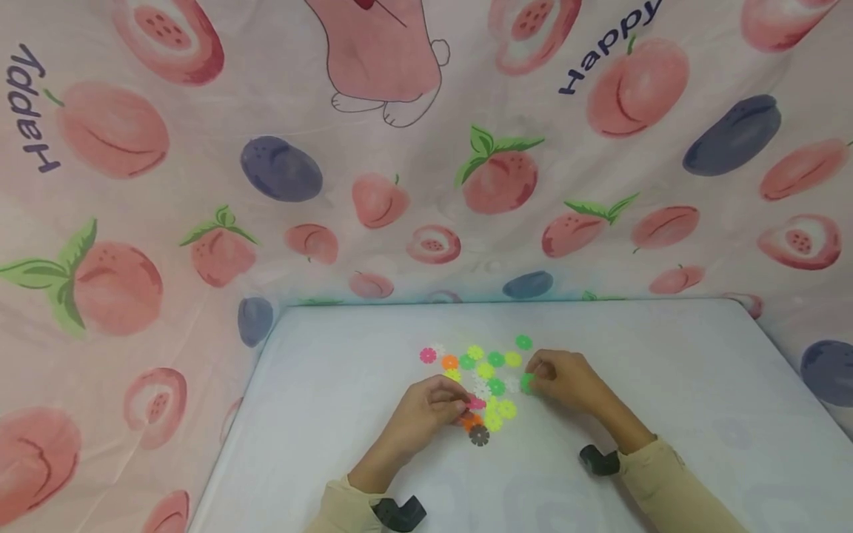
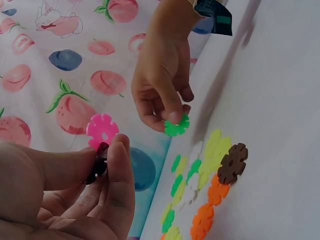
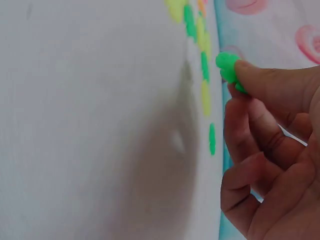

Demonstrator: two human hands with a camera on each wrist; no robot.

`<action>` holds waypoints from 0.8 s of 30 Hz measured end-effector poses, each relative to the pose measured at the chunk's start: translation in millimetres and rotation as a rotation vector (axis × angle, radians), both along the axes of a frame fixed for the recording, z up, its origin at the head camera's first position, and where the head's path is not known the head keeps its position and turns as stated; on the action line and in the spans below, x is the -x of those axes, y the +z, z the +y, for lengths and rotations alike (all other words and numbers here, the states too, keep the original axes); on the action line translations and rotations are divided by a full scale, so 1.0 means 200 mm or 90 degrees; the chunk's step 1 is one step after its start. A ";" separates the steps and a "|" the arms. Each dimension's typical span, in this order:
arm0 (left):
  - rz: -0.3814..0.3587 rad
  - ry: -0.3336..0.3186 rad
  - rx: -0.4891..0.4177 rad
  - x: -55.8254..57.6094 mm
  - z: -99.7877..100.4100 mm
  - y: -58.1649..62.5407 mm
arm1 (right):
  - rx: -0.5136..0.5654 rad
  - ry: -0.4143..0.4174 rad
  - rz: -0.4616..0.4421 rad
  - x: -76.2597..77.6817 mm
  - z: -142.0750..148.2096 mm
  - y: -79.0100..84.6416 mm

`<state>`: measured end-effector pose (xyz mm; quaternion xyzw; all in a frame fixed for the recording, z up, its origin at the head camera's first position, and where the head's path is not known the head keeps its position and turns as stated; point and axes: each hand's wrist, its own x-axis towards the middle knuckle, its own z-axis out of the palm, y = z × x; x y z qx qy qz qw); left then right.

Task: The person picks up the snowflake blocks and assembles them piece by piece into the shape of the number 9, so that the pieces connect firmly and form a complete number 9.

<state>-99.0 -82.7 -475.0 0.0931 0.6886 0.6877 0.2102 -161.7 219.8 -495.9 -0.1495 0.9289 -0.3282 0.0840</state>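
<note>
My left hand [image 1: 423, 416] pinches a pink flower-shaped plastic disc [image 2: 102, 129] together with a dark notched disc [image 2: 98, 170], the two meeting at the fingertips in the left wrist view. Between thumb and forefinger, my right hand [image 1: 571, 379] holds a bright green notched disc [image 3: 227, 66] up over the table. Both hands are raised at either side of a loose spread of similar discs. A brown disc [image 1: 479, 435] and an orange disc [image 2: 202, 221] lie close to the left hand. Nearest the right hand are a green disc [image 1: 523, 342] and a yellow disc [image 1: 512, 359].
Several more discs, yellow, green, white, orange and pink [image 1: 428, 356], are spread on the white tabletop [image 1: 320, 370]. A fruit-printed curtain [image 1: 413, 163] hangs behind the table and along its left side. Dark wrist straps show at both sleeves.
</note>
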 end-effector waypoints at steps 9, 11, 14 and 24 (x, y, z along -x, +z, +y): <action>-0.020 0.007 -0.036 -0.01 0.02 0.00 | 0.085 0.025 -0.025 -0.07 -0.06 0.12; -0.019 0.008 -0.037 -0.01 0.02 0.00 | 0.099 0.030 -0.031 -0.09 -0.07 0.15; -0.017 0.010 -0.030 -0.01 0.03 0.01 | 0.115 0.040 -0.034 -0.11 -0.10 0.18; 0.013 0.035 0.005 -0.02 0.05 0.03 | 0.177 0.102 -0.038 -0.17 -0.13 0.24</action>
